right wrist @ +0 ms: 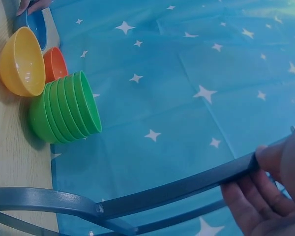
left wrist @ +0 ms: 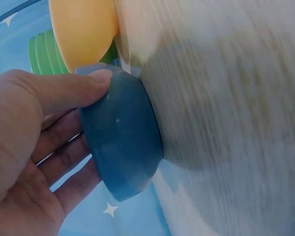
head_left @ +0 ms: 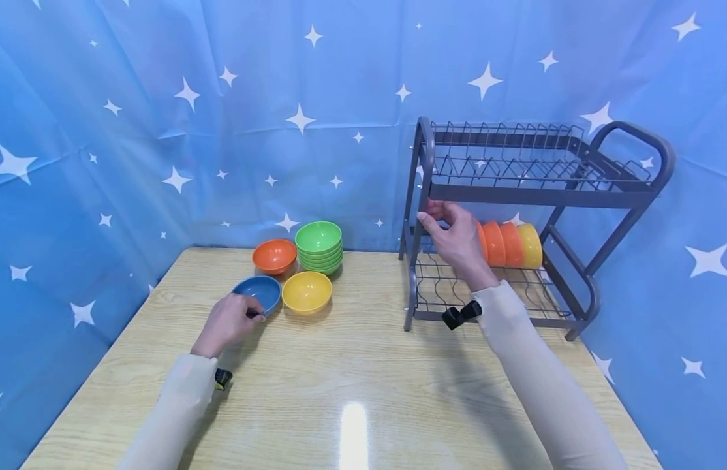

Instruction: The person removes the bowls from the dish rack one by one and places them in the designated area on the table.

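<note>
My left hand pinches the near rim of a blue bowl, which stands on the table; in the left wrist view the thumb lies on the outer wall of the blue bowl with the fingers behind it. Touching or close beside it stands a yellow bowl. Behind are an orange bowl and a stack of green bowls. My right hand grips the left front post of a dark two-tier dish rack; the right wrist view shows thumb and fingers around that post.
Several orange bowls and a yellow bowl stand on edge in a row on the rack's lower tier. Wire dividers line the upper tier. A blue star-patterned curtain hangs behind the wooden table.
</note>
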`<move>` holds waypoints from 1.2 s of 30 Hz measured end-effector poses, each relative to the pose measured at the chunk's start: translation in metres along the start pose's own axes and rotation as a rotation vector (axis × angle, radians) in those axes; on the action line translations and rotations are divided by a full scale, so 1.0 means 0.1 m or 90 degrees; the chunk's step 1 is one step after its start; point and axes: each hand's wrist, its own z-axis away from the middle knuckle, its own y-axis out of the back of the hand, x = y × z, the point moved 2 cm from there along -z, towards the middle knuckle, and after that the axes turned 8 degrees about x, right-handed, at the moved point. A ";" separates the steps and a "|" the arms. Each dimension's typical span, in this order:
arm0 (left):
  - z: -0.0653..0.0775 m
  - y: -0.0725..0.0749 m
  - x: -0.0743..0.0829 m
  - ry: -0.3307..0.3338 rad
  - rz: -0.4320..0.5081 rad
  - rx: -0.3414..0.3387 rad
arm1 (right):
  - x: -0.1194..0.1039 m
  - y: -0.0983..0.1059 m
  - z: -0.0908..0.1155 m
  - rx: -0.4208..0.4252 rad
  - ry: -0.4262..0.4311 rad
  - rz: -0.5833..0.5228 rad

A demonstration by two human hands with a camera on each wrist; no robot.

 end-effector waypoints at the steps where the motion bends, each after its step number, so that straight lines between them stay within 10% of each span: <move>1: 0.00 0.00 0.00 0.001 0.000 -0.005 | 0.00 0.00 0.00 0.000 0.002 -0.002; 20: -0.08 0.02 0.11 -0.001 0.042 0.026 | 0.00 -0.02 -0.01 0.012 0.019 -0.015; 36: -0.35 -0.01 0.49 -0.012 0.137 0.093 | 0.01 -0.03 0.01 0.016 0.031 -0.017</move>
